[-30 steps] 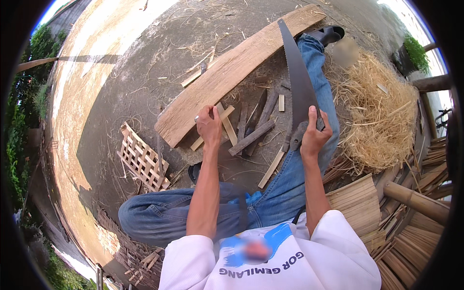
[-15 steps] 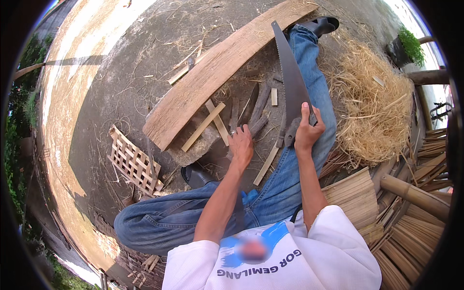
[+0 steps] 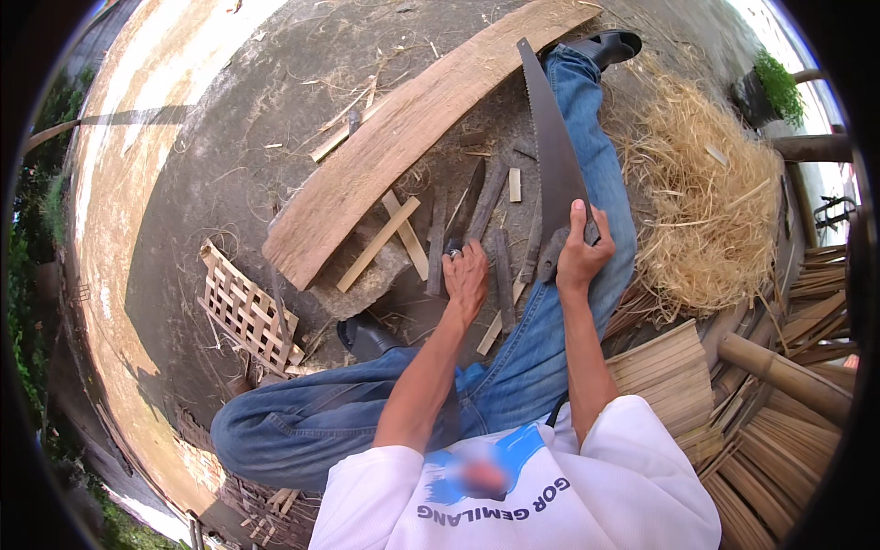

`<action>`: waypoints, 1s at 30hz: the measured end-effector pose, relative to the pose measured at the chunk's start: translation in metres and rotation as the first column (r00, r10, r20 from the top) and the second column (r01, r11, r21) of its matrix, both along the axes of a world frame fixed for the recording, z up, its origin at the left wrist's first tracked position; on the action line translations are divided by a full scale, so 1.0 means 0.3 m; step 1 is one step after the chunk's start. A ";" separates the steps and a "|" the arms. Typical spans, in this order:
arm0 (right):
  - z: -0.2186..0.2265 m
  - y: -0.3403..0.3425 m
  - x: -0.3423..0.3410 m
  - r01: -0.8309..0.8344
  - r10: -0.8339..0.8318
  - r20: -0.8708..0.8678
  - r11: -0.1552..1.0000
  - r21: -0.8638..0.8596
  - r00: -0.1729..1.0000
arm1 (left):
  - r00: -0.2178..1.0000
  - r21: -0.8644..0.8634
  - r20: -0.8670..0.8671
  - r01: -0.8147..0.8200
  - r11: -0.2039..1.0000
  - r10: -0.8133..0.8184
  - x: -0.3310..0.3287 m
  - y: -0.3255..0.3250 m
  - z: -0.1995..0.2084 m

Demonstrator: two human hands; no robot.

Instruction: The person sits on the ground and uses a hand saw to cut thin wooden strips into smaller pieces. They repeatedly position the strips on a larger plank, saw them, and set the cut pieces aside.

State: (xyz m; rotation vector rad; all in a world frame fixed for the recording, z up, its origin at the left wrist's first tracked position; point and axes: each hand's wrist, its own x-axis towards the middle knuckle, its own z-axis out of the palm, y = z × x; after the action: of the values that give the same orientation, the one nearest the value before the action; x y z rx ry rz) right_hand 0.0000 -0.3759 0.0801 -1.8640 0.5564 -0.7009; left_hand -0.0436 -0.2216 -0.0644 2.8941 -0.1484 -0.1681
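My right hand (image 3: 583,249) grips a hand saw (image 3: 553,137) by its dark handle. The long toothed blade points away from me, beside my right leg, with its tip near a long plank. My left hand (image 3: 466,279) is low over the ground between my legs, fingers curled down at the near ends of several dark tools or sticks. A dark knife-like piece (image 3: 469,197) and a dark stick (image 3: 488,203) extend forward from it. What the fingertips hold is hidden. Another dark stick (image 3: 503,280) lies just right of this hand.
The plank (image 3: 394,142) slants across the front, its near end by a stone block (image 3: 362,286). Two pale strips (image 3: 379,245) cross on the block. A woven bamboo piece (image 3: 247,307) lies left, a heap of shavings (image 3: 706,202) right. Bamboo poles (image 3: 784,376) are at lower right.
My left hand has shifted slightly right among the dark tools, and a dark stick now lies apart to its right. The right hand and saw have hardly moved.
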 end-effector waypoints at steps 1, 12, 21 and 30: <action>0.001 0.000 -0.003 0.005 -0.005 -0.008 1.000 -0.018 1.000 | 1.000 0.011 0.015 -0.020 1.000 0.020 -0.003 -0.006 0.002; 0.089 -0.105 0.076 0.083 -0.106 0.116 0.979 0.187 0.988 | 0.946 -0.190 -0.177 -0.304 0.934 0.272 0.041 -0.009 0.036; -0.001 0.124 0.076 0.063 -0.051 -0.037 0.752 0.656 0.998 | 0.844 -0.746 -0.119 -0.423 0.514 0.522 0.253 0.205 0.147; -0.356 0.319 -0.152 0.217 0.146 -0.345 0.542 0.812 0.927 | 0.819 -0.641 -0.007 -0.444 0.626 0.574 0.396 0.556 0.489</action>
State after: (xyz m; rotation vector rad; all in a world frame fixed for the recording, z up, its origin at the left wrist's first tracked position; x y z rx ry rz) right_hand -0.0454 -0.2802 -0.0268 -1.0232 0.9812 -0.0058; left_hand 0.0752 -0.0547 0.0823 2.1558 0.5090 0.2410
